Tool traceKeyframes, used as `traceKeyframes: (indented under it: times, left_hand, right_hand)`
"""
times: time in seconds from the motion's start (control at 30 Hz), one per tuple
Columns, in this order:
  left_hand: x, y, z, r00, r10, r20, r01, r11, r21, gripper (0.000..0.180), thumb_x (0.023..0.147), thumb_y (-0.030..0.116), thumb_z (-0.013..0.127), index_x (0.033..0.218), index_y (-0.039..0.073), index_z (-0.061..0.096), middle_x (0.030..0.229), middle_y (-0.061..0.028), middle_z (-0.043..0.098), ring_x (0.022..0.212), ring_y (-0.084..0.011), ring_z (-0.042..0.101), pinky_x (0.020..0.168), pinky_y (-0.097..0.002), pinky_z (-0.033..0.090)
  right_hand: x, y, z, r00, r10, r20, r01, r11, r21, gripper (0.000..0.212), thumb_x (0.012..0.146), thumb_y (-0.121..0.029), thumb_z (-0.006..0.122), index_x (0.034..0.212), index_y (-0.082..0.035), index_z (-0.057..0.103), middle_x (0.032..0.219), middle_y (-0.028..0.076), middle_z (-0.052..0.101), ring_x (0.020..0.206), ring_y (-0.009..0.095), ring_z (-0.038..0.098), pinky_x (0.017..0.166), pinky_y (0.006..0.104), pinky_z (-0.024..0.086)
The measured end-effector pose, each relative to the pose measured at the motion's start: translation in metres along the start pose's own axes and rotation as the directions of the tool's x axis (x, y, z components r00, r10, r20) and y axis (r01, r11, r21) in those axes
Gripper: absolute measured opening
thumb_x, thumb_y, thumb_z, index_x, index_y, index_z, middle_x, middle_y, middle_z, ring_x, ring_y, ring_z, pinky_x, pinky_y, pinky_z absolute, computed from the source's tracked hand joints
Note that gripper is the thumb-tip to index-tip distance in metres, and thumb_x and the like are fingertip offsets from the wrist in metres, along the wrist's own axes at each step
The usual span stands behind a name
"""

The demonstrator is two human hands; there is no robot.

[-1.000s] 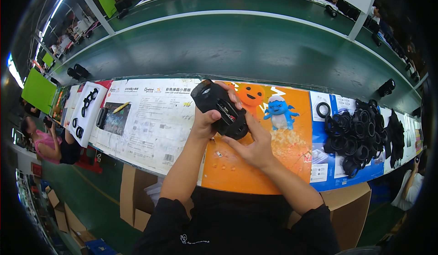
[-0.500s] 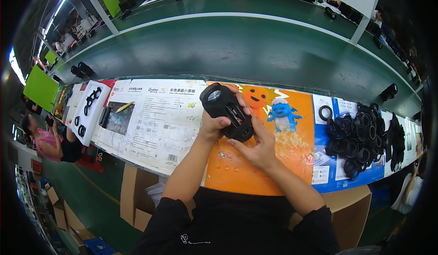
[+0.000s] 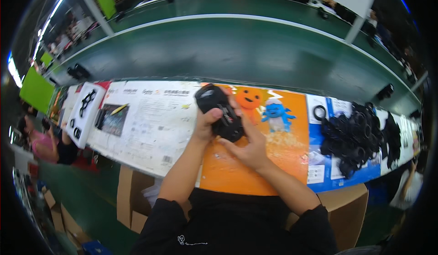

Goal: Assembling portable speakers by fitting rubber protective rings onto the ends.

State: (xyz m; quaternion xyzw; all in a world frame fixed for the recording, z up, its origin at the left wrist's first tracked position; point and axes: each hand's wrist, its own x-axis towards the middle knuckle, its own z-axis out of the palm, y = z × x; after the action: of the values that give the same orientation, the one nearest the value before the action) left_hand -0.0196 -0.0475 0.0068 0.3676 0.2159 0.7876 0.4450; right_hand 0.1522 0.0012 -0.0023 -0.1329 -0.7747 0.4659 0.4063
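Note:
A black flashlight [image 3: 218, 103] with a round clear lens at its upper left end is held tilted above the orange part of the workbench. My left hand [image 3: 204, 126] grips its left side, the thumb lying across the body. My right hand [image 3: 251, 146] is wrapped round the right side and lower end, with some fingers hidden behind it. Small light and red details show on the flashlight's right side, blurred by motion. Both hands are closed on this one flashlight.
Right of me lie a heap of black rings [image 3: 351, 138], a single black ring [image 3: 320, 113] and flat black pieces [image 3: 391, 138]. A white tray [image 3: 86, 134] with black parts and a yellow pen [image 3: 119, 109] are leftward. Beyond runs a green conveyor [image 3: 219, 49]. Cardboard boxes [image 3: 125, 195] stand below; a person [image 3: 43, 143] sits left.
The whole view has shifted slightly and blurred. The flashlight has turned a little, so the slot in its side shows less clearly. Both hands keep their hold on it.

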Motion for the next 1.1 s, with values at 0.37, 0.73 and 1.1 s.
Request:
traceKeyframes:
  times: [0.37,0.73,1.1]
  left_hand:
    - [0.002,-0.007,-0.002,0.989,-0.018,-0.149,0.044,0.984,0.174,0.054,0.092,0.027,0.085,0.133,0.006,0.057,0.109,-0.0133,0.068,0.1,-0.0264,0.075,0.091,-0.0413,0.065]
    - [0.003,-0.017,0.0,0.98,-0.153,-0.128,0.194,0.874,0.444,0.053,0.081,0.013,0.095,0.124,0.005,0.065,0.105,-0.0094,0.076,0.094,-0.0221,0.077,0.087,-0.0408,0.065]
    - [-0.001,-0.009,-0.004,0.976,-0.201,-0.077,0.215,0.893,0.396,0.073,0.082,0.015,0.099,0.139,0.008,0.054,0.111,-0.0083,0.075,0.102,-0.0208,0.077,0.096,-0.0373,0.062]
  right_hand:
    - [0.02,0.025,-0.044,0.991,0.064,0.116,-0.04,0.98,-0.195,0.052,0.098,-0.038,0.086,0.133,-0.002,0.074,0.139,0.018,0.07,0.131,0.037,0.065,0.113,0.0456,0.051]
    - [0.063,0.048,-0.27,0.979,0.165,-0.123,-0.187,0.464,-0.866,0.024,0.094,-0.017,0.082,0.113,-0.003,0.08,0.122,0.022,0.076,0.119,0.045,0.067,0.107,0.0524,0.052]
    - [0.092,0.092,-0.251,0.879,0.472,-0.061,-0.232,0.314,-0.921,0.04,0.088,-0.024,0.09,0.119,-0.001,0.077,0.106,0.024,0.082,0.096,0.043,0.08,0.09,0.0507,0.062]
